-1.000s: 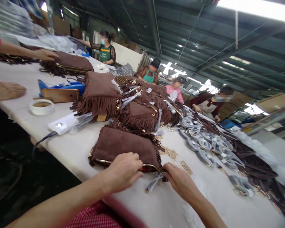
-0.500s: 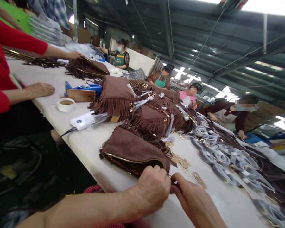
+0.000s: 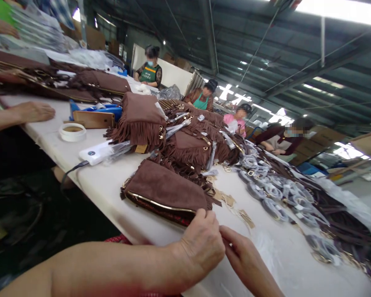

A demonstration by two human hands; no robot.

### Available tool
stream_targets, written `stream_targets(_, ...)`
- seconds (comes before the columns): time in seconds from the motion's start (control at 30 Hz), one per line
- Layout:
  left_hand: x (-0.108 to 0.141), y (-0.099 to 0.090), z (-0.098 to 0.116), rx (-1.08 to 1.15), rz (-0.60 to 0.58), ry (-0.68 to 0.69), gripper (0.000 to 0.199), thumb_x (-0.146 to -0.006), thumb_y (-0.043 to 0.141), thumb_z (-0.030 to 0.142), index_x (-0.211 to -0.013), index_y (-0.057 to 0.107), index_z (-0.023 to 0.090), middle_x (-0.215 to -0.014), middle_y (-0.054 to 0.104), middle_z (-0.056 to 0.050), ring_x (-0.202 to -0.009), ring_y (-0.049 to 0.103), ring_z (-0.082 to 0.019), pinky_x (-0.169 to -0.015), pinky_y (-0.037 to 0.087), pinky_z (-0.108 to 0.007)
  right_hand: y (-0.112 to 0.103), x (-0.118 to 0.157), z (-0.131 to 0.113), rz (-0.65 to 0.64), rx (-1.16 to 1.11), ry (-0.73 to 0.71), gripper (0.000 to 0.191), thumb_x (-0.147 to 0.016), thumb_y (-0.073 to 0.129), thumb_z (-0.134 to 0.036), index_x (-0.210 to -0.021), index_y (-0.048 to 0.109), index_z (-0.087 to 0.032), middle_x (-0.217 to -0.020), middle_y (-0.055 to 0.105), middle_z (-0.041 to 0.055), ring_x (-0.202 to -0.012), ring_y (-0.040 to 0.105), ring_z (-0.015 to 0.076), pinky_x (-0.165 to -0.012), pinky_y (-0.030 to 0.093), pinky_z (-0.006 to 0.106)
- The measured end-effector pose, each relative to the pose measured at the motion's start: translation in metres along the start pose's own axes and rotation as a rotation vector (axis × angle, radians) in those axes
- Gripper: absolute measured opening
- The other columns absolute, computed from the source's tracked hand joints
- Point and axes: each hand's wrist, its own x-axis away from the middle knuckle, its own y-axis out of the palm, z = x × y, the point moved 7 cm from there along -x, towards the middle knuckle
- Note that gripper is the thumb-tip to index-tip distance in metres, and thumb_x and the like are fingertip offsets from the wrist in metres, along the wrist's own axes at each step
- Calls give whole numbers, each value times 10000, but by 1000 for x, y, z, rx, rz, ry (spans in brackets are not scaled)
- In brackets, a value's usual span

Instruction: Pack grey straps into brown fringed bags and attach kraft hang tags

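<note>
A brown suede fringed bag (image 3: 170, 185) lies on the table with its gold zipper (image 3: 160, 205) toward me, partly open with a dark red lining showing. My left hand (image 3: 204, 237) is closed on the bag's right end, beside the end of the zipper. My right hand (image 3: 239, 251) touches the left one, thumb and fingers pinched together at the bag's corner. What sits between those fingertips is hidden behind my left hand.
Brown fringed bags (image 3: 188, 144) are piled behind. Wrapped straps (image 3: 275, 189) and paper tags (image 3: 225, 198) lie to the right. Leftward are a tape roll (image 3: 72, 132), a phone (image 3: 94, 119) and a white corded device (image 3: 95, 152). A co-worker's hand (image 3: 35, 112) rests at the left edge.
The view has shifted slightly right. My hands stay at the bag's right end, and the dark piece between them no longer shows. The co-worker at left has drawn the far arm back leftward.
</note>
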Motion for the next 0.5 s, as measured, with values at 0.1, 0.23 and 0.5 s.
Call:
stream_targets(0.1, 0, 10, -15, 65, -42, -22, 100, -881, 570, 132, -886, 661, 90, -890, 655, -130, -876, 600, -254, -719, 488, -364, 0, 1, 6, 19, -28, 51, 219, -922, 409, -331, -928, 601, -227, -869, 725, 48, -809, 677, 211, -734, 497, 308)
stream_targets(0.23, 5, 25, -40, 224, -170, -84, 99, -908, 521, 124, -918, 617, 146, -904, 686, -87, -828, 652, -220, -691, 499, -312, -7, 1, 9, 66, 2, 82, 185, -900, 410, -289, -819, 562, -223, -707, 669, 8, -668, 629, 182, -652, 455, 289)
stream_targets(0.5, 6, 3, -41, 220, -231, -170, 177, -845, 506, 100, -949, 635, 161, -947, 714, -102, -858, 691, -268, -684, 527, -353, -16, -5, 22, 58, 62, 122, 200, -874, 412, -329, -800, 569, -229, -665, 662, -6, -637, 620, 179, -626, 435, 289)
